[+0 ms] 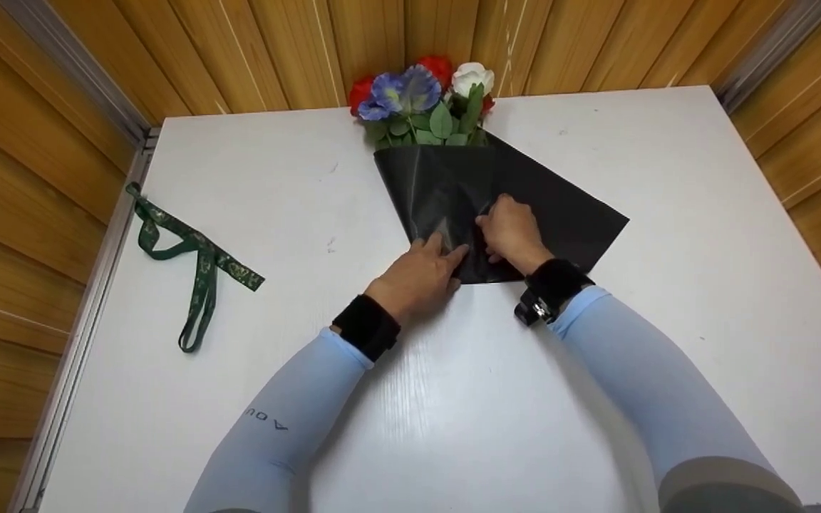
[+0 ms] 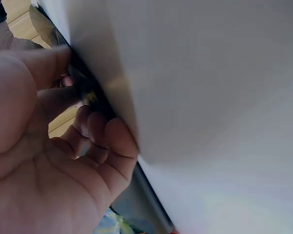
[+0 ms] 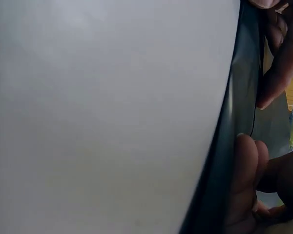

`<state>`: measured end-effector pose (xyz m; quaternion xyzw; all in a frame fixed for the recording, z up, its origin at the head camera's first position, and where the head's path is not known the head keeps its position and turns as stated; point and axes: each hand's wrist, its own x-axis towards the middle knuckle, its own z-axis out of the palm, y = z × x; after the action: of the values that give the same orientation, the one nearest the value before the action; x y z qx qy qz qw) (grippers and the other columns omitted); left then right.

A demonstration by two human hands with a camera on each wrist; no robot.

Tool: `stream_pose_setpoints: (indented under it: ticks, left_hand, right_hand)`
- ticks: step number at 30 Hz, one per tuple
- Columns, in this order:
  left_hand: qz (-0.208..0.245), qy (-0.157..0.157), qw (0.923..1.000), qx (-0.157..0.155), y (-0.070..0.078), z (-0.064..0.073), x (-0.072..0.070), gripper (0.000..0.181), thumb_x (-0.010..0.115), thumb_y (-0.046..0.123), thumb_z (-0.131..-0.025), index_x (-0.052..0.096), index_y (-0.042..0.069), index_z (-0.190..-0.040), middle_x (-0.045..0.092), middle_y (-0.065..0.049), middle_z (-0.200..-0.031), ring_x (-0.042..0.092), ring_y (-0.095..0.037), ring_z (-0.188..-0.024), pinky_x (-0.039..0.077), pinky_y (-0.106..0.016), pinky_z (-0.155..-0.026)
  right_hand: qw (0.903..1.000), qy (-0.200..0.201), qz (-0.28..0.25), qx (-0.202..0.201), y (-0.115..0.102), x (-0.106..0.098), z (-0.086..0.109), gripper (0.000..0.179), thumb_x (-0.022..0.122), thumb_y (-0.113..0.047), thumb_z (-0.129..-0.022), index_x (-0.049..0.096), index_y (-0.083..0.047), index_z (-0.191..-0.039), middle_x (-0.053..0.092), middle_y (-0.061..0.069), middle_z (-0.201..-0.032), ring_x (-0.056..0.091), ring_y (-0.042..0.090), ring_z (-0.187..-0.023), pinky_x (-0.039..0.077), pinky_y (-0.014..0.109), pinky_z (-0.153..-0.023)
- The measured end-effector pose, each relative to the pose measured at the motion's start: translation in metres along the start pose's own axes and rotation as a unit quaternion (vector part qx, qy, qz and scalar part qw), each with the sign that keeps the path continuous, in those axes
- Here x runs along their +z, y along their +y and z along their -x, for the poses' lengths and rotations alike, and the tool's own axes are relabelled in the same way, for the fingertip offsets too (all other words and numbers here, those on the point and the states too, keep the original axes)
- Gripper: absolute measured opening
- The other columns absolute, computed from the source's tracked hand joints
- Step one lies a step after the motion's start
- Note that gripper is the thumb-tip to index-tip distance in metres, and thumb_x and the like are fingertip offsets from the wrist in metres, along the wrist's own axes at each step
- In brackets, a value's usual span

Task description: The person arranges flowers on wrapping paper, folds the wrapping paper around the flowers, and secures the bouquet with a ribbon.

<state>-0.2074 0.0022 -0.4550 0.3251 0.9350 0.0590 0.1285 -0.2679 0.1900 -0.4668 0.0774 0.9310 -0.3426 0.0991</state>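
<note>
A bouquet of red, purple-blue and white flowers (image 1: 405, 94) with green leaves lies on the table, its stems hidden in black wrapping paper (image 1: 560, 196). One side of the paper is folded across the front, and the other side spreads out flat to the right. With fingers spread, my left hand (image 1: 419, 276) presses on the folded part near its lower edge. My right hand (image 1: 512, 229), fingers curled, pinches the paper just to the right of it. In the right wrist view, fingertips (image 3: 246, 153) sit against the dark paper (image 3: 244, 87).
A dark green patterned ribbon (image 1: 204, 267) lies loosely looped on the left of the white table (image 1: 296, 192). Wood-plank walls (image 1: 296, 53) stand behind the table and at both sides, with the flower heads close to the back one.
</note>
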Motion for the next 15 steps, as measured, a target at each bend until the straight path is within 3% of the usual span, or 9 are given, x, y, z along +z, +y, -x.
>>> stream_pose_setpoints:
  ticks: [3, 7, 10, 12, 15]
  left_hand:
    - [-0.007, -0.014, 0.9999, -0.006, 0.003, -0.002, -0.003, 0.058, 0.052, 0.036, -0.108, 0.038, 0.017, -0.161, 0.044, -0.023, -0.149, 0.053, -0.036, -0.12, 0.05, -0.043, -0.101]
    - [-0.017, -0.022, 0.9996, -0.001, 0.005, -0.003, -0.004, 0.059, 0.05, 0.036, -0.109, 0.036, 0.015, -0.162, 0.038, -0.026, -0.156, 0.051, -0.038, -0.125, 0.05, -0.043, -0.104]
    - [-0.016, -0.018, 0.9997, -0.003, 0.004, -0.003, -0.002, 0.059, 0.05, 0.037, -0.109, 0.036, 0.016, -0.162, 0.038, -0.026, -0.155, 0.051, -0.039, -0.127, 0.05, -0.045, -0.104]
    - [-0.014, -0.014, 0.9998, -0.006, 0.003, -0.001, -0.001, 0.059, 0.05, 0.037, -0.109, 0.035, 0.018, -0.162, 0.037, -0.026, -0.156, 0.051, -0.041, -0.128, 0.049, -0.045, -0.105]
    - [-0.013, -0.007, 0.9999, -0.003, 0.002, -0.001, -0.001, 0.059, 0.05, 0.038, -0.109, 0.034, 0.02, -0.163, 0.035, -0.026, -0.158, 0.05, -0.041, -0.13, 0.048, -0.045, -0.107]
  right_hand:
    - [0.9993, 0.018, 0.022, -0.025, 0.002, -0.001, 0.004, 0.034, 0.059, -0.021, -0.105, 0.05, 0.005, -0.124, 0.069, 0.014, -0.068, 0.069, 0.023, -0.05, 0.057, 0.035, -0.05]
    - [0.9932, 0.047, 0.066, -0.083, 0.006, -0.007, 0.015, 0.04, 0.063, -0.024, -0.103, 0.048, 0.004, -0.128, 0.071, 0.021, -0.087, 0.072, 0.035, -0.073, 0.056, 0.045, -0.068]
    - [0.988, 0.026, 0.087, -0.125, 0.01, -0.009, 0.023, 0.045, 0.069, -0.029, -0.1, 0.05, 0.002, -0.127, 0.068, 0.021, -0.097, 0.067, 0.037, -0.087, 0.053, 0.049, -0.074]
    - [0.9862, 0.003, 0.094, -0.136, 0.011, -0.01, 0.025, 0.051, 0.073, -0.034, -0.098, 0.049, 0.002, -0.125, 0.065, 0.02, -0.096, 0.066, 0.035, -0.087, 0.052, 0.049, -0.074]
    - [0.9888, -0.012, 0.095, -0.115, 0.013, -0.013, 0.022, 0.056, 0.078, -0.039, -0.093, 0.048, 0.0, -0.12, 0.062, 0.017, -0.093, 0.066, 0.031, -0.079, 0.052, 0.044, -0.069]
